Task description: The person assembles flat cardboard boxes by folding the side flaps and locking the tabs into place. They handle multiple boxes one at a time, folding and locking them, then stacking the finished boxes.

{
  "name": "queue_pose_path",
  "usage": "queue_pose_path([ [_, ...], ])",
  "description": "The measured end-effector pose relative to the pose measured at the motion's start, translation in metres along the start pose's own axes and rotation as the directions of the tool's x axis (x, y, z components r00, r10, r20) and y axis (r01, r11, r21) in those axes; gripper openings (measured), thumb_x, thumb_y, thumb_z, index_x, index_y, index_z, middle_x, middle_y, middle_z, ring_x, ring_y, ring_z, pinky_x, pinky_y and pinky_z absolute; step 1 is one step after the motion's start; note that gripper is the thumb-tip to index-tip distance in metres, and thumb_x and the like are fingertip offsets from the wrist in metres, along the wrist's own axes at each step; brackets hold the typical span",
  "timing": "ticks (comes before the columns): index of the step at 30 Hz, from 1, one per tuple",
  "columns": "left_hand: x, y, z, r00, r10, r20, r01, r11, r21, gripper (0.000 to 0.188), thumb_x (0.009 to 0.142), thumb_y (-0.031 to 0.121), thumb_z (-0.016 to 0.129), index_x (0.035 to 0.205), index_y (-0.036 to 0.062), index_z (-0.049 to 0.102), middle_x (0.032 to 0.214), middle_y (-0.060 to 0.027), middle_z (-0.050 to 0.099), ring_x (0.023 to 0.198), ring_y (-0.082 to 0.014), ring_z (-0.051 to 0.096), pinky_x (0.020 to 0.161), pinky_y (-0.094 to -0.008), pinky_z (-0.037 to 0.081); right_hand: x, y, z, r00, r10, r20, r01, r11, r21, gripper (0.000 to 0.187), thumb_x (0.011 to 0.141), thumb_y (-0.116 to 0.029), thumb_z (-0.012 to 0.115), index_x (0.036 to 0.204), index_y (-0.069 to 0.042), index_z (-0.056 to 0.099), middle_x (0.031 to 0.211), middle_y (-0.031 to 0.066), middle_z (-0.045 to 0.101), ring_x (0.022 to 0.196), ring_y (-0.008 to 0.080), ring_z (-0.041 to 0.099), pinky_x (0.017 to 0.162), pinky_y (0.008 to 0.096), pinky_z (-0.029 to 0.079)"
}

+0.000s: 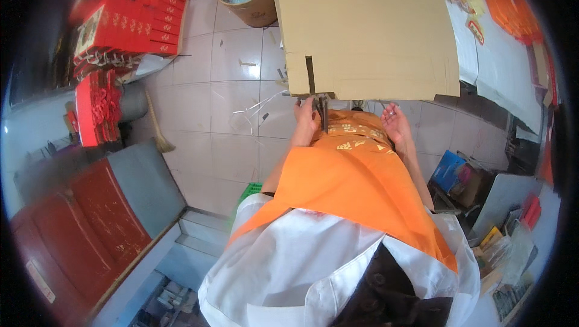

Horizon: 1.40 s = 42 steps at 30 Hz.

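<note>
My left hand (306, 119) is at the near left corner of a cardboard-covered table (368, 31). Its fingers are closed around some narrow dark brown strips (324, 116) that hang over the edge. Another dark strip (310, 72) lies flat on the cardboard, running away from the hand. To the right, my right hand (395, 125) is raised just off the table's front edge, its fingers curled together. Something small and shiny shows at those fingertips, too small to name. Below both hands spreads the orange apron (344, 170) that I wear.
Stacked red gift bags (126, 25) stand at the far left, near a broom (158, 125). A brown bin (253, 10) with clear plastic scraps stands beyond the table. Scraps litter the tiled floor (235, 107). A red-brown cabinet (90, 224) is at left; boxes and boards (494, 200) at right.
</note>
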<state>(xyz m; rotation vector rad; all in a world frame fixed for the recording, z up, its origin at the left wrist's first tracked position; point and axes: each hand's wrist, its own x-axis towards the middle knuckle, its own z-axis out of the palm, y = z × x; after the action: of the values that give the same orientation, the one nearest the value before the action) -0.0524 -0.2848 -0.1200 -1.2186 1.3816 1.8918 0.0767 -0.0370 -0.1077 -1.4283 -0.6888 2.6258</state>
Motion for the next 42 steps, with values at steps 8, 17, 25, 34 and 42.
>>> queue_pose_path([
  [8, 0.013, -0.017, 0.006, 0.968, 0.044, 0.248, -0.012, 0.991, -0.13, 0.014, 0.08, 0.009, 0.048, 0.093, 0.0051, 0.047, 0.083, -0.0071, 0.054, 0.071, -0.0152, 0.053, 0.058, -0.0274, 0.044, 0.007, -0.033, -0.006, 0.997, 0.075, -0.009, -0.075, 0.988, -0.136, 0.011, 0.086, -0.018, 0.05, 0.088, -0.008, 0.054, 0.079, 0.0013, 0.056, 0.075, 0.0135, 0.053, 0.07, 0.0277, 0.046],
  [17, -0.017, 0.012, 0.01, 0.968, 0.249, 0.011, -0.246, 0.961, -0.126, 0.028, 0.071, 0.01, 0.058, 0.096, 0.0026, 0.046, 0.09, -0.004, 0.05, 0.073, -0.0104, 0.046, 0.06, -0.027, 0.039, 0.017, -0.051, -0.025, 0.99, 0.135, 0.041, -0.126, 0.976, -0.176, 0.01, 0.086, -0.018, 0.049, 0.083, -0.008, 0.051, 0.075, 0.0007, 0.054, 0.074, 0.0135, 0.053, 0.069, 0.0291, 0.046],
  [25, -0.01, 0.038, -0.005, 0.902, 0.432, -0.011, -0.421, 0.885, 0.201, 0.053, 0.074, 0.024, 0.06, 0.119, 0.0022, 0.042, 0.112, -0.0056, 0.048, 0.102, -0.0162, 0.042, 0.085, -0.0325, 0.033, 0.006, -0.064, -0.078, 0.897, -0.271, -0.348, -0.053, 0.717, -0.695, 0.042, 0.084, -0.026, 0.053, 0.118, -0.004, 0.043, 0.099, 0.0093, 0.053, 0.093, 0.0201, 0.053, 0.077, 0.0301, 0.044],
  [34, -0.005, 0.068, -0.009, 0.94, 0.274, 0.204, -0.341, 0.771, 0.538, 0.051, 0.084, 0.037, 0.044, 0.114, -0.003, 0.046, 0.113, -0.0155, 0.05, 0.104, -0.0237, 0.045, 0.088, -0.0338, 0.033, -0.048, 0.021, 0.091, 0.929, 0.11, 0.354, 0.186, 0.687, -0.702, 0.031, 0.09, -0.022, 0.042, 0.116, -0.007, 0.046, 0.079, 0.0049, 0.056, 0.071, 0.0092, 0.052, 0.063, 0.0204, 0.043],
  [42, 0.012, 0.068, -0.013, 0.96, 0.247, 0.135, -0.279, 0.771, 0.573, 0.04, 0.084, 0.043, 0.041, 0.092, 0.0057, 0.054, 0.072, 0.0014, 0.044, 0.061, -0.0097, 0.034, 0.054, -0.0266, 0.029, -0.03, 0.091, 0.203, 0.891, 0.373, 0.258, 0.077, 0.437, -0.896, 0.052, 0.088, -0.038, 0.036, 0.119, 0.004, 0.03, 0.065, 0.0084, 0.056, 0.045, 0.0129, 0.046, 0.041, 0.0251, 0.037],
])
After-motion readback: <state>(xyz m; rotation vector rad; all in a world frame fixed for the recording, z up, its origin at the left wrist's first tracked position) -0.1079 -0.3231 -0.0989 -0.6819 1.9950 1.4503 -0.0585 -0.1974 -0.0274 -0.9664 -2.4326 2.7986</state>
